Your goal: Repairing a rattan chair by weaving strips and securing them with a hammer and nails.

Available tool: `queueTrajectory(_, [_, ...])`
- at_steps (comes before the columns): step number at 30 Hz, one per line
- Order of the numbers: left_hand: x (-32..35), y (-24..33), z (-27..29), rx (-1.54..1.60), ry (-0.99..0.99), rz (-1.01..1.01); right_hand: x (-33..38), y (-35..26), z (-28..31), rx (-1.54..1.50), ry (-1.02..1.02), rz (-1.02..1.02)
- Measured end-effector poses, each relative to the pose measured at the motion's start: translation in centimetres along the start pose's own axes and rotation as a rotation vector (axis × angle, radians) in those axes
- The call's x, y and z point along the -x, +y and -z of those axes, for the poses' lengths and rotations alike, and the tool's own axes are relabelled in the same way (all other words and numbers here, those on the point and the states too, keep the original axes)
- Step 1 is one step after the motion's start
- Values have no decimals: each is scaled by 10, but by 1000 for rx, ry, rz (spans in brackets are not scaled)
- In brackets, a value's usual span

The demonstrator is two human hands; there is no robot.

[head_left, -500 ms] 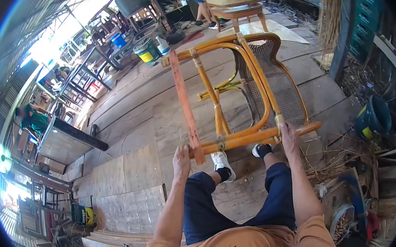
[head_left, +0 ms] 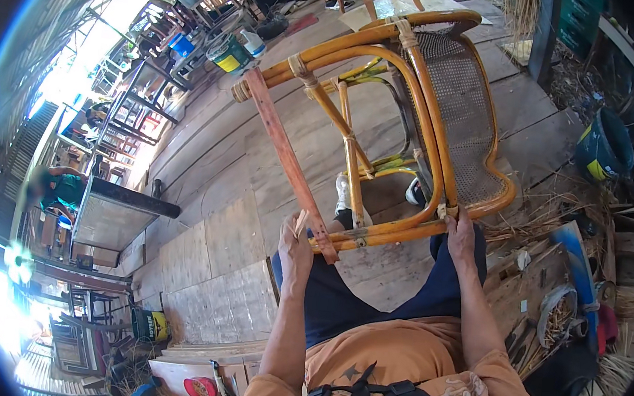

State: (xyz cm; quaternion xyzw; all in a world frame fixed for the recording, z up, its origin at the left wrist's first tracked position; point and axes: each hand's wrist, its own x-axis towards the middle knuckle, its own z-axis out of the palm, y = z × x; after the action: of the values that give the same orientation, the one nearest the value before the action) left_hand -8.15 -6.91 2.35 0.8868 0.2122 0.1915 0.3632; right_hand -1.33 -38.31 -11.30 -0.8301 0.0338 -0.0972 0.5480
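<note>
- While the rattan chair frame (head_left: 384,121) lay tipped on its side across my knees, above the plank floor (head_left: 216,234), my right hand (head_left: 463,237) was wrapped over its curved lower rail, fingers pressed together around the cane.
- My left hand (head_left: 296,250) sat just beside the bottom end of the reddish wooden slat (head_left: 286,158); its fingers seemed to pinch a thin pale strip (head_left: 300,223), though I could not tell how firmly.
- I judged the frame could roll off my lap: only one hand truly held it, and most of its weight hung out beyond my shoes (head_left: 342,193).
- The slat leaned loosely against the frame, so I thought a twist of the chair could send it sliding to the floor.
- The woven cane seat panel (head_left: 461,97) faced outward, and a knock against the boards could have dented the mesh.
- Loose straw and scraps lay on the floor to my right, where a foot might have slipped.
- As for containers, a green-and-yellow bucket (head_left: 228,54) stood past the chair's top with a pale jug (head_left: 252,41) touching it; I could not see inside.
- A blue bucket (head_left: 604,151) lay tilted on my right, contents hidden.
- A round coil-like holder (head_left: 557,315) near my right knee held what looked like thin cane strands.
</note>
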Motion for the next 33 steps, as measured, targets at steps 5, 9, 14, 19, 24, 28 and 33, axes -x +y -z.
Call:
queueTrajectory(5, [16,31,-1,208,-29,4,1,3,0,144,-35,-8])
queueTrajectory(9, [42,44,-12,692,-31,21,10,-17,3,277,89,-3])
queueTrajectory(14, [68,45,-30,1086,-174,168,6,-34,9,247,42,-66])
queueTrajectory(19, [69,44,-45,1094,-250,526,5,-30,8,184,55,-71])
queueTrajectory(24, [60,20,-48,1239,-234,553,3,-23,7,292,185,58])
queueTrajectory(28, [66,8,-50,940,-211,276,25,-103,27,-92,-89,-103])
queueTrajectory(33, [72,24,-59,401,-904,91,48,-130,12,-622,-474,-315])
